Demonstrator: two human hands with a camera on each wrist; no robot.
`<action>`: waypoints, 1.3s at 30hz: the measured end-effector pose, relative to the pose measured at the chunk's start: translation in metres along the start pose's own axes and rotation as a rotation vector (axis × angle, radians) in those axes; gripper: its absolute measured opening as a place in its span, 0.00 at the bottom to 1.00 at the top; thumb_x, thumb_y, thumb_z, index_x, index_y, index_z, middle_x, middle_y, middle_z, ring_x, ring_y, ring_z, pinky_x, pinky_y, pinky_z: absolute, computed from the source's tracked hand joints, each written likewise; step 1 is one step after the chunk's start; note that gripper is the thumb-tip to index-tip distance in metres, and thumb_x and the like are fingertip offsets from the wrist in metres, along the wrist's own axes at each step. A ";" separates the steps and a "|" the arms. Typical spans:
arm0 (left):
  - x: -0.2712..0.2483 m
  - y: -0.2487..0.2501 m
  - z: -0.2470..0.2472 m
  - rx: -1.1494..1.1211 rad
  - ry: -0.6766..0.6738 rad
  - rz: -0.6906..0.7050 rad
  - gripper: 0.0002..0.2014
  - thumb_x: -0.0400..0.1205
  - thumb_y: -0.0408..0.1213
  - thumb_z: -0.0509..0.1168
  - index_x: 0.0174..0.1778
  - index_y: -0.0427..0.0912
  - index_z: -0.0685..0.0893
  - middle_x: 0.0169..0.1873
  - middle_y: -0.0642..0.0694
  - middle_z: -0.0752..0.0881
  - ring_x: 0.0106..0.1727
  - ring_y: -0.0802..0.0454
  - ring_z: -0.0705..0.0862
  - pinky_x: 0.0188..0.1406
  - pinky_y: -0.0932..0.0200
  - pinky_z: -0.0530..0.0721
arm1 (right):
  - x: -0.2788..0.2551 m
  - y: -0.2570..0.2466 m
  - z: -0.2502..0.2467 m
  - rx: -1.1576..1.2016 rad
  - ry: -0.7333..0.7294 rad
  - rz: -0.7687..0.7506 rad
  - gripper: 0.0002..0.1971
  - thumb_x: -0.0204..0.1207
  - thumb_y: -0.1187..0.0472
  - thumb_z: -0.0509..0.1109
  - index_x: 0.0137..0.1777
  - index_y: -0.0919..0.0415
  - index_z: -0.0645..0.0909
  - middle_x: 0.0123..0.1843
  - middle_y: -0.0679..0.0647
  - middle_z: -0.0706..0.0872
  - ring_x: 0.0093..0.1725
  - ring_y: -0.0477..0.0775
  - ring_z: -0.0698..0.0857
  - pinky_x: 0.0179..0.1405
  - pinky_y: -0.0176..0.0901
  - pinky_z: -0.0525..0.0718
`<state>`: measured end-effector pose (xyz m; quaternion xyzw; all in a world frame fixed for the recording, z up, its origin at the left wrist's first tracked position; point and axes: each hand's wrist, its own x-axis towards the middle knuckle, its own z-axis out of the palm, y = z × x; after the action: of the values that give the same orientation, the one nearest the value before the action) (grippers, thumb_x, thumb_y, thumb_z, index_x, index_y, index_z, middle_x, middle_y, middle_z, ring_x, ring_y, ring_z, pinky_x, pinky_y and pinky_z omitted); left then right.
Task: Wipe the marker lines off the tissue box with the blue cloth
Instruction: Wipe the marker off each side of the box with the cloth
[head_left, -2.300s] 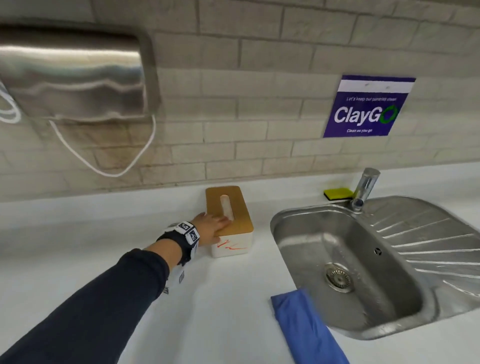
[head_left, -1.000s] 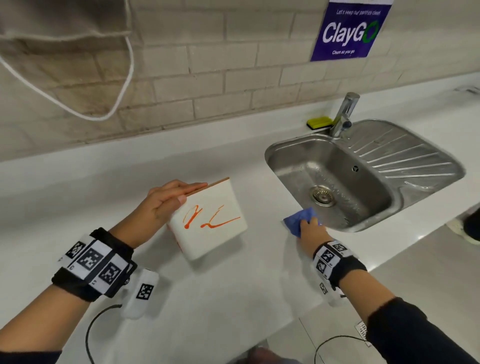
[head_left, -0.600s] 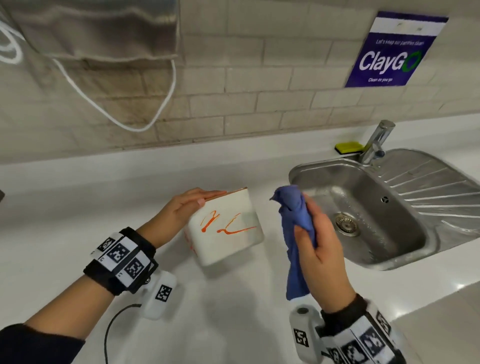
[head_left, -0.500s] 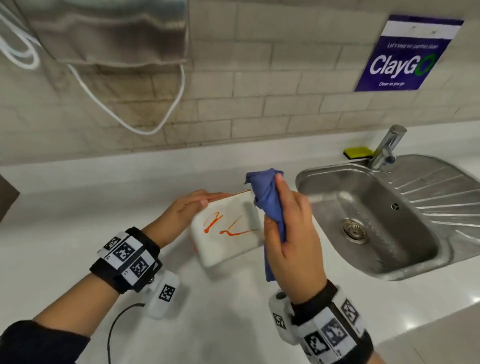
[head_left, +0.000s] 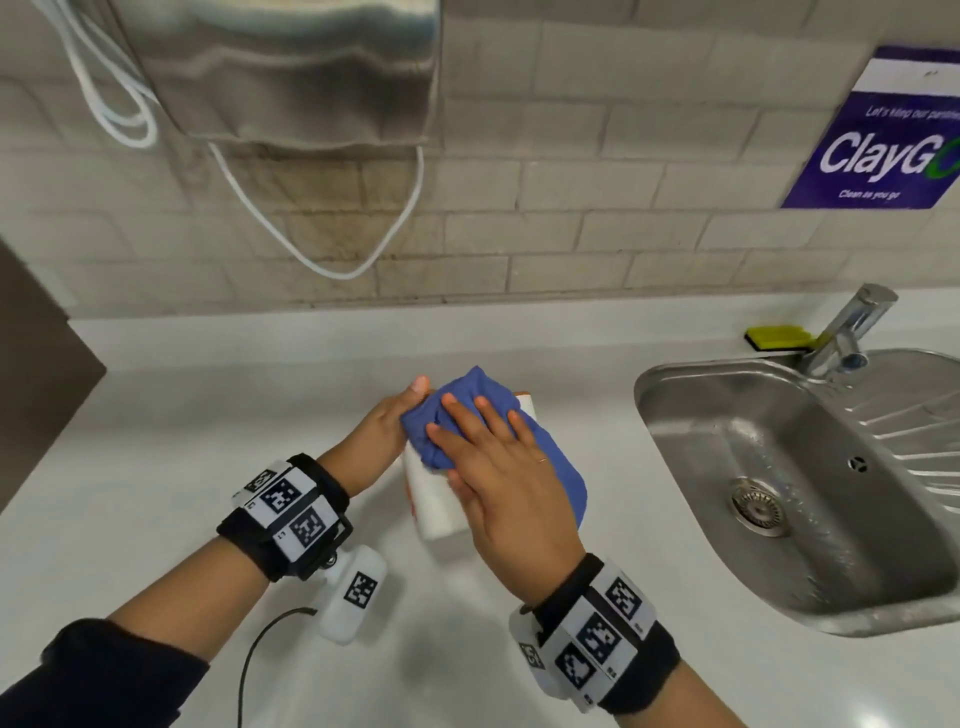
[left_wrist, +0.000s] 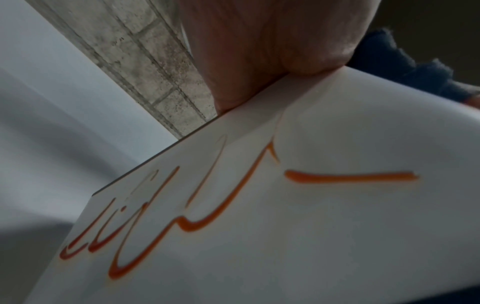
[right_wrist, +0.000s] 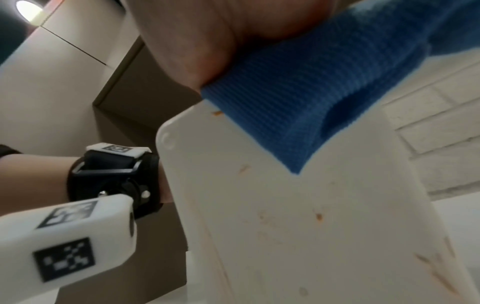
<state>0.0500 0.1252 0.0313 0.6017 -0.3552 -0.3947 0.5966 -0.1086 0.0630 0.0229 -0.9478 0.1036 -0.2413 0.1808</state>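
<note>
Right hand grip: the right hand lies flat with straight fingers on the blue cloth and presses it against the tilted face of the tissue box; nothing is pinched.
Left hand grip: the left hand holds the box at its far left edge, fingers over the top; how far they curl round it is hidden by the cloth.
Tissue box position: on the white counter, left of the sink, tipped up on its lower edge.
Change: half a second ago the cloth hung bunched in the raised right hand, apart from the box; it now covers the marked face.
Meaning for task: judged as first contact, the wiping stroke beginning.
Marker lines, left side: the orange marker lines on the side facing the left wrist are intact.
Marker lines, wiped face: only faint orange specks show below the cloth in the right wrist view.
Remaining work: the left side appears not yet wiped.
Surroundings: faucet and yellow sponge at the far right.
</note>
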 end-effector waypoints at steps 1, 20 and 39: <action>0.000 -0.001 -0.003 0.003 -0.027 0.004 0.29 0.71 0.68 0.62 0.35 0.44 0.90 0.29 0.52 0.91 0.35 0.62 0.88 0.42 0.66 0.83 | 0.000 0.001 0.000 -0.033 -0.016 -0.038 0.20 0.83 0.46 0.50 0.72 0.48 0.69 0.79 0.51 0.69 0.80 0.56 0.62 0.78 0.53 0.53; -0.020 -0.019 0.013 0.229 -0.130 0.239 0.29 0.71 0.71 0.59 0.58 0.56 0.85 0.50 0.32 0.80 0.55 0.38 0.81 0.58 0.48 0.76 | -0.005 0.007 -0.007 -0.090 0.287 0.139 0.11 0.79 0.49 0.55 0.46 0.49 0.79 0.54 0.48 0.79 0.48 0.55 0.74 0.49 0.49 0.71; -0.030 -0.028 0.020 0.432 -0.070 0.302 0.26 0.78 0.66 0.52 0.67 0.60 0.77 0.52 0.57 0.81 0.60 0.54 0.80 0.63 0.65 0.75 | -0.034 0.023 0.031 -0.066 0.484 -0.205 0.15 0.83 0.50 0.52 0.38 0.54 0.74 0.50 0.51 0.76 0.41 0.57 0.75 0.41 0.48 0.71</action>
<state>0.0176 0.1441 0.0050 0.6411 -0.5375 -0.2370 0.4939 -0.1244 0.0608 -0.0259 -0.8735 0.0548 -0.4744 0.0944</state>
